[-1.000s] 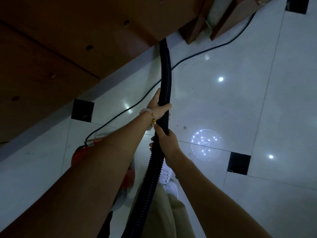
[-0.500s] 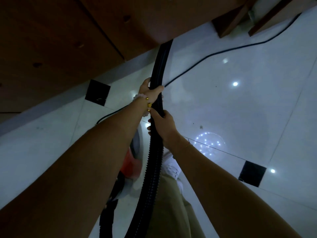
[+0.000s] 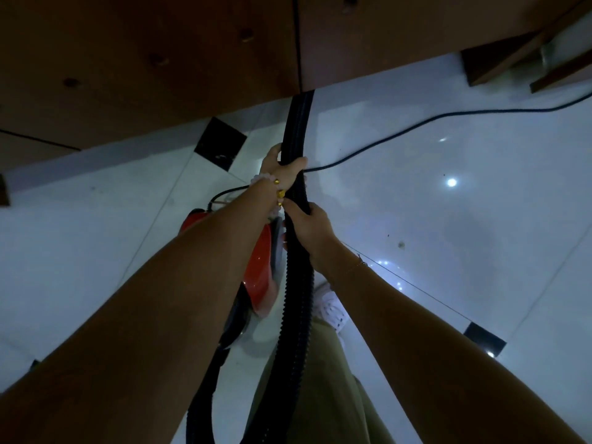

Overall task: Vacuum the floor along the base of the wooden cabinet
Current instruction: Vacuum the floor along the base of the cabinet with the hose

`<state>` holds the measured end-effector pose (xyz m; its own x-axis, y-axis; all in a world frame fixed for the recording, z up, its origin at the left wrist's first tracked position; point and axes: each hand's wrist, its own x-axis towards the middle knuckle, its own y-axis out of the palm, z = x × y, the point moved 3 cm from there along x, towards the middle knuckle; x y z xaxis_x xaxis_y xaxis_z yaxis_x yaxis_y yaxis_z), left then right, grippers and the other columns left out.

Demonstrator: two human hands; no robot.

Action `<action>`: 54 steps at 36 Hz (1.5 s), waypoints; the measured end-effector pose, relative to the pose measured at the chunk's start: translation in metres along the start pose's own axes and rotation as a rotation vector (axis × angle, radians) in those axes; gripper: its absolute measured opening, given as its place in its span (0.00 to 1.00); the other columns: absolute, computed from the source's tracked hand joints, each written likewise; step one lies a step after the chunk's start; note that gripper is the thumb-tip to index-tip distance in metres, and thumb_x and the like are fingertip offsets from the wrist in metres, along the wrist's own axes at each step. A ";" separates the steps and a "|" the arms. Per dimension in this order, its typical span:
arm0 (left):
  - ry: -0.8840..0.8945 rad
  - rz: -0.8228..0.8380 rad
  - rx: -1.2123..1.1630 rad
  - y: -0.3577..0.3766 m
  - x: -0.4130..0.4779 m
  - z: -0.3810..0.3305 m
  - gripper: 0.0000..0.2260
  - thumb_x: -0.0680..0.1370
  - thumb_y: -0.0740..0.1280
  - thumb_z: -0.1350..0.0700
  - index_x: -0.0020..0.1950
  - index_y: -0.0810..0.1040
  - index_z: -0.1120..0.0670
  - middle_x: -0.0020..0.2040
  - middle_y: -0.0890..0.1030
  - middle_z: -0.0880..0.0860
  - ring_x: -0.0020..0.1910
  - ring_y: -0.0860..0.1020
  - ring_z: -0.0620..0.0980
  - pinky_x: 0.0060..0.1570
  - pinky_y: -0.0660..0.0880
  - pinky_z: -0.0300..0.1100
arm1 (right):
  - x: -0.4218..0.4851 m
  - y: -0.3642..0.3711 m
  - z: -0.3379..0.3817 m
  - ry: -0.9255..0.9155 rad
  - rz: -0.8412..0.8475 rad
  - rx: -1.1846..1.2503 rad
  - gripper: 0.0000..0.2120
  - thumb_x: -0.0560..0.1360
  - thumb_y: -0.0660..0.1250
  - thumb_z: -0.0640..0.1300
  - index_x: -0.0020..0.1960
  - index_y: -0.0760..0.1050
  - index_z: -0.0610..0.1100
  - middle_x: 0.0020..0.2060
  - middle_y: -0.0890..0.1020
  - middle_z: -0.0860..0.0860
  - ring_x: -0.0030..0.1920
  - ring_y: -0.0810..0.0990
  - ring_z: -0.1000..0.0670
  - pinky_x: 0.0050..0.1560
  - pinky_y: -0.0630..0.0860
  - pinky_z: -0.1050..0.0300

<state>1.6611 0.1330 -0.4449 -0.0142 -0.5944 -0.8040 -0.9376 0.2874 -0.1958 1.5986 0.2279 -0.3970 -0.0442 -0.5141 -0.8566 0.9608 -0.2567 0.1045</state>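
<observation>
Both hands grip a black ribbed vacuum hose (image 3: 296,302) that runs from the bottom of the view up to the base of the wooden cabinet (image 3: 160,59). My left hand (image 3: 282,169), with a bead bracelet on its wrist, holds the hose higher up. Just below it, my right hand (image 3: 309,227) is closed around the same hose. The hose's far end disappears under the cabinet's lower edge, so its tip is hidden. The red vacuum body (image 3: 256,264) sits on the floor under my left forearm.
A thin black power cord (image 3: 400,133) curves across the glossy white tiled floor (image 3: 448,219) to the right. Wooden furniture legs (image 3: 499,64) stand at the top right. My white shoe (image 3: 330,310) and beige trouser leg (image 3: 320,395) are below the hands.
The view has shifted right along the cabinet, and the hose with both hands has followed. The red vacuum body now shows more fully under my left arm.
</observation>
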 end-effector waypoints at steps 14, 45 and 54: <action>-0.041 -0.097 -0.122 -0.066 -0.023 0.027 0.29 0.76 0.68 0.52 0.74 0.63 0.52 0.50 0.82 0.57 0.50 0.81 0.55 0.59 0.78 0.51 | -0.009 0.051 -0.010 0.030 0.160 -0.165 0.13 0.77 0.65 0.49 0.38 0.73 0.41 0.30 0.76 0.46 0.25 0.74 0.50 0.24 0.73 0.62; -0.183 -0.040 -0.200 -0.075 -0.192 0.064 0.21 0.77 0.67 0.53 0.68 0.68 0.55 0.54 0.81 0.58 0.49 0.84 0.46 0.51 0.81 0.41 | -0.176 0.051 -0.047 0.129 0.110 -0.237 0.10 0.76 0.65 0.46 0.42 0.72 0.39 0.29 0.75 0.47 0.25 0.74 0.48 0.28 0.73 0.58; -0.204 0.037 -0.277 -0.050 -0.222 0.065 0.22 0.77 0.67 0.56 0.70 0.67 0.55 0.38 0.79 0.55 0.37 0.80 0.55 0.55 0.79 0.60 | -0.217 0.041 -0.053 0.144 0.017 -0.136 0.09 0.77 0.65 0.46 0.43 0.71 0.41 0.34 0.76 0.44 0.26 0.74 0.49 0.28 0.74 0.57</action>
<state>1.7336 0.2992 -0.2933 -0.0064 -0.4169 -0.9090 -0.9968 0.0749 -0.0273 1.6616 0.3724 -0.2337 0.0028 -0.3930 -0.9195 0.9897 -0.1305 0.0588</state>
